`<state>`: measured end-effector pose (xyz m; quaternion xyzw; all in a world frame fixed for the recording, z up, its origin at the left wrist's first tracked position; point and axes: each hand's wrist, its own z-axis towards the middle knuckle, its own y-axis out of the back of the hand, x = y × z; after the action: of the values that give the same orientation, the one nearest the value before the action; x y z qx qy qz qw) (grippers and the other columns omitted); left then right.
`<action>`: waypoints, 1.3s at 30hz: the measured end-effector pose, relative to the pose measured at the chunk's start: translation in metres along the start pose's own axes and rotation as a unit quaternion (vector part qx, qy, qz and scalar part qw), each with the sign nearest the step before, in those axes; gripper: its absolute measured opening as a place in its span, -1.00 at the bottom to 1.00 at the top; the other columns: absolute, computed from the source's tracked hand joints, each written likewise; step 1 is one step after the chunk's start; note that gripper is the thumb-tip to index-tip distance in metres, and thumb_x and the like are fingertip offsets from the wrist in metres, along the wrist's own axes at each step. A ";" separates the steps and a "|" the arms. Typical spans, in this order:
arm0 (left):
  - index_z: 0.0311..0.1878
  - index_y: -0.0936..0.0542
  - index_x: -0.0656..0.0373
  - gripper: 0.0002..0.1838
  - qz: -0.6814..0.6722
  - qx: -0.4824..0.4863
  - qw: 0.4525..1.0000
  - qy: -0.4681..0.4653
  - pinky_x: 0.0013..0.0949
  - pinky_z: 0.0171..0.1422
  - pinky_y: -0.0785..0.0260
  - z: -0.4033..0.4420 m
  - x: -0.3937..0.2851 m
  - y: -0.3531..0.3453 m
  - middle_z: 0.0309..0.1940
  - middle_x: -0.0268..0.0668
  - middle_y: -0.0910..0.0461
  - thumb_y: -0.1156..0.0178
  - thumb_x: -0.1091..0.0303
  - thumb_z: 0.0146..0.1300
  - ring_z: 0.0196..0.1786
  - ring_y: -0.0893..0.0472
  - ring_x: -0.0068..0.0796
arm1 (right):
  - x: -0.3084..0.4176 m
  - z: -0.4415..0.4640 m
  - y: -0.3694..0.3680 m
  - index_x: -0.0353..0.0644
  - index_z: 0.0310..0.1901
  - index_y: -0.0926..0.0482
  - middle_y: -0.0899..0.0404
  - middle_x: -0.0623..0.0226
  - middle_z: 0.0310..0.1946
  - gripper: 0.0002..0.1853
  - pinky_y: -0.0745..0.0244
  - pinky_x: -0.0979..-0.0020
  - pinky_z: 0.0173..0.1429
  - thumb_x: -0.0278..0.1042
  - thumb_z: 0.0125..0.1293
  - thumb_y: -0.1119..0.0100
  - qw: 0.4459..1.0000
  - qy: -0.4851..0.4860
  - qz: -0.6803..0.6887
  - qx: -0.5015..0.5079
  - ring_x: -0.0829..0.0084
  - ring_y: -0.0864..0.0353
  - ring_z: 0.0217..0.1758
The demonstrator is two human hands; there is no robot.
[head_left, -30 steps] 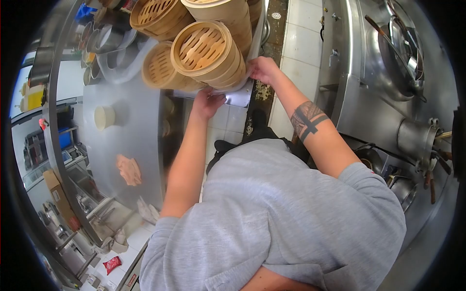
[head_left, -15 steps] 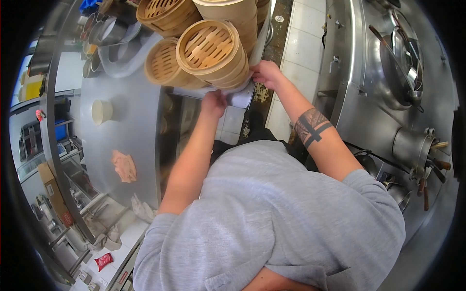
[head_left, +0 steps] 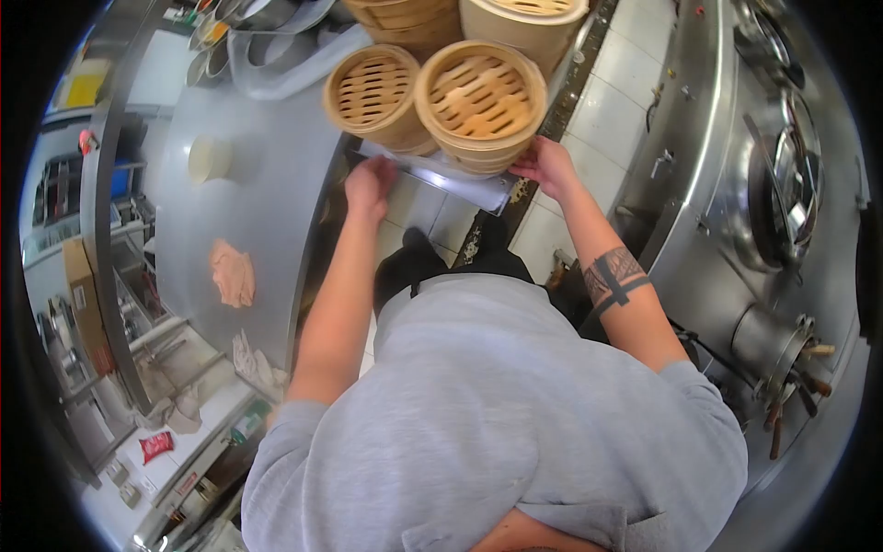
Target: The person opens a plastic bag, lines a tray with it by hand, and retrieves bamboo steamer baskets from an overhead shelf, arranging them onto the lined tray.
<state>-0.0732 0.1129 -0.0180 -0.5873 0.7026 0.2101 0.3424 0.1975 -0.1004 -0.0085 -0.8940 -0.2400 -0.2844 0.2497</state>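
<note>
Stacked bamboo steamers [head_left: 481,97] with slatted lids crowd a metal tray [head_left: 469,189] in front of me. A smaller stack with a slatted lid [head_left: 371,85] stands at the front left, and more stacks rise behind. My left hand [head_left: 368,187] is closed at the tray's left front edge. At the right front corner, my right hand [head_left: 547,167] has its fingers curled at the tray edge, close against the base of the nearest stack. Fingertips of both hands are partly hidden. What supports the tray cannot be seen.
A steel counter [head_left: 267,184] on my left carries a pale tub [head_left: 210,158], a pinkish cloth [head_left: 233,273] and metal bowls [head_left: 262,11]. On my right runs a stove with a wok [head_left: 777,198] and a pot of utensils [head_left: 768,340]. White floor tiles [head_left: 598,129] lie between.
The tray and steamers have come nearer to me and right relative to the counter. Both hands stay at its edge, now farther apart in view. The camera view has turned slightly.
</note>
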 end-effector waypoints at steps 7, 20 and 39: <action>0.23 -0.59 0.32 -0.60 -0.106 0.176 0.978 -0.034 -0.15 0.36 -0.51 0.075 -0.049 -0.003 0.15 -0.08 -0.68 -0.09 0.19 0.55 0.18 -0.68 -0.24 | -0.025 0.002 -0.019 -0.31 0.25 -0.54 -0.71 0.22 0.00 -0.64 -0.64 0.27 0.15 -0.34 0.54 -0.07 0.986 0.086 -0.085 -0.115 0.30 -0.73 0.06; 0.09 -0.65 0.39 -0.66 -0.028 0.155 0.979 0.127 -0.15 0.15 -0.59 0.142 -0.033 -0.035 0.02 -0.04 -0.71 -0.14 0.31 0.46 0.00 -0.73 -0.21 | -0.037 0.005 -0.027 0.09 0.41 -0.42 -0.54 0.41 0.35 -0.52 -0.55 0.18 0.41 0.07 0.59 -0.04 0.976 0.112 0.107 -0.151 0.40 -0.57 0.36; 0.09 -0.63 0.44 -0.56 -0.074 0.180 0.970 0.146 -0.19 0.08 -0.44 0.150 0.003 -0.031 0.01 -0.08 -0.67 -0.19 0.24 0.34 0.02 -0.63 -0.24 | -0.031 -0.060 -0.118 0.12 0.43 -0.41 -0.53 0.37 0.34 -0.36 -0.59 -0.11 0.20 0.33 0.52 0.08 0.938 0.201 0.247 -0.139 0.18 -0.58 0.31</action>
<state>-0.0083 0.2091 -0.1184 -0.5908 0.7258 -0.0338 0.3508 0.0847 -0.0545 0.0514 -0.8748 0.0855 -0.4184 0.2288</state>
